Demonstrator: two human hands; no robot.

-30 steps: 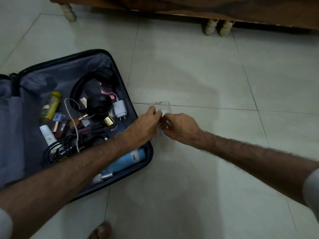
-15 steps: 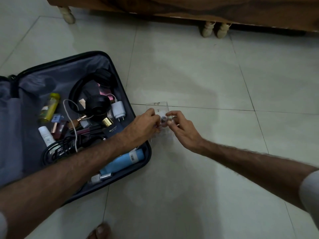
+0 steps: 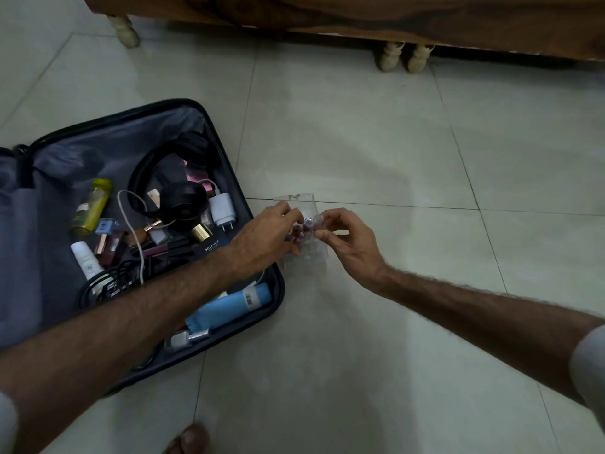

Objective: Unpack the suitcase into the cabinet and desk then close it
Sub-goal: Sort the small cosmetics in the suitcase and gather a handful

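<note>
Fingers of both my hands meet over a clear box [image 3: 302,224] that stands on the tiles [image 3: 360,142] just right of the suitcase [image 3: 108,152]. My right hand [image 3: 347,240] pinches a small clear-capped tube [image 3: 317,221] between thumb and fingertips, at the box's right side. My left hand [image 3: 262,237] curls its fingers onto the box's left side, touching several small dark-capped tubes [image 3: 299,232] that stand inside; whether it grips the box or one of the tubes I cannot tell.

Left of the box, the suitcase lies open on the floor, its grey lining showing. My left forearm crosses its near right corner. Inside, toward the far side, black headphones [image 3: 170,181] lie with a white charger [image 3: 223,209] at their right. A yellow bottle [image 3: 92,206] lies to the left, and a white cable [image 3: 131,224] runs down between it and the headphones. Near the middle sit a dark perfume box [image 3: 209,247] with a gold cap beside it, some small cosmetics, a white spray bottle [image 3: 85,260] and black cords [image 3: 108,283]. A blue bottle [image 3: 226,308] lies along the near right edge.

Far across the tiles, wooden furniture [image 3: 360,18] stands on turned pale legs. At the near edge, my toe [image 3: 193,439] shows.
</note>
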